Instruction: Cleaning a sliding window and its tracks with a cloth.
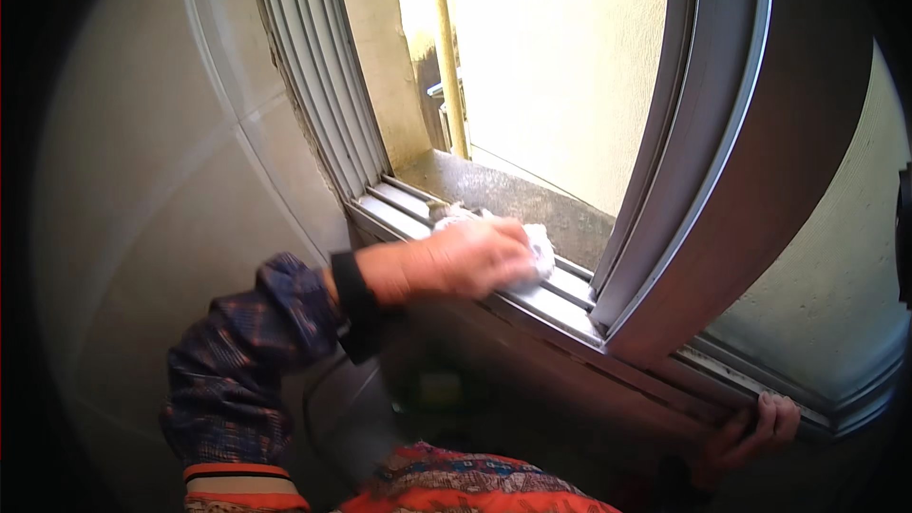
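My left hand (463, 256), blurred by motion, is closed on a crumpled white cloth (540, 251) pressed against the metal sliding-window track (563, 306). Dark smudges show on the cloth's far side. A black band circles the left wrist below a dark plaid sleeve. At the lower right, my right hand (766, 431) rests with its fingertips over the inner edge of the window frame; shadow hides much of it. Between the hands rises the upright edge of the sliding sash (684, 214).
A tiled wall (178, 192) stands at the left, beside the ribbed window jamb (320, 57). Outside lie a concrete ledge (541, 199), a yellowish pole (447, 50) and a pale wall. Glass panes fill the right side. Below the sill it is dark.
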Demonstrator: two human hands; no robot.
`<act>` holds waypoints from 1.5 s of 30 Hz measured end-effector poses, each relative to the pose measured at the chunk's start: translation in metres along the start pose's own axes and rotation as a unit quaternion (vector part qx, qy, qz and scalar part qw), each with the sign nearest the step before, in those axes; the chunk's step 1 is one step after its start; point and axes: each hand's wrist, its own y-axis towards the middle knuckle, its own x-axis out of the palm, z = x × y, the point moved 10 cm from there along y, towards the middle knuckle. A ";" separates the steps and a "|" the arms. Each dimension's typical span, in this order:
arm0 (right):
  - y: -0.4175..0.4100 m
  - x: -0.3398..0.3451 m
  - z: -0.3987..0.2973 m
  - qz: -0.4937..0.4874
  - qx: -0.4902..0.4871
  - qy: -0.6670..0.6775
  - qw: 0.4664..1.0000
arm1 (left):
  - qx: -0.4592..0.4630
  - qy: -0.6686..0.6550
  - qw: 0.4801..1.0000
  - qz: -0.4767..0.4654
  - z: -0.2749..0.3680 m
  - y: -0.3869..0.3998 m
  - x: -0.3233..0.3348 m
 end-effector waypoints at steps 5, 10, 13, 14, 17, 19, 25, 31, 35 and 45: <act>0.010 -0.002 -0.004 -0.024 -0.006 0.013 1.000 | 0.011 0.039 0.998 -0.055 0.024 0.001 0.025; 0.028 -0.011 -0.017 0.027 -0.045 -0.005 0.999 | -0.076 0.091 0.990 -0.078 -0.023 -0.015 -0.004; 0.030 -0.009 -0.017 0.013 -0.036 0.027 0.999 | -0.082 0.159 0.981 -0.069 -0.055 -0.035 -0.026; 0.029 -0.008 -0.017 0.014 -0.035 0.028 0.999 | -0.081 0.195 0.975 -0.063 -0.067 -0.040 -0.032; 0.029 -0.010 -0.016 0.026 -0.031 0.021 0.999 | -0.073 0.357 0.924 -0.120 -0.101 -0.048 -0.031; 0.027 -0.010 -0.015 0.036 -0.032 0.014 0.999 | -0.121 0.373 0.913 -0.110 -0.121 -0.057 -0.038; 0.026 -0.012 -0.017 0.058 -0.036 0.009 0.998 | -0.302 0.236 0.921 -0.065 -0.114 -0.051 -0.048; 0.029 -0.014 -0.019 0.058 -0.037 -0.003 0.998 | -0.191 0.152 0.968 -0.058 -0.053 -0.022 0.001; 0.029 -0.013 -0.023 0.046 -0.029 -0.023 0.998 | 0.021 0.090 0.994 0.058 0.004 -0.028 0.001; 0.023 -0.012 -0.009 0.016 -0.041 0.009 0.999 | -0.220 0.295 0.929 0.031 -0.135 -0.078 -0.067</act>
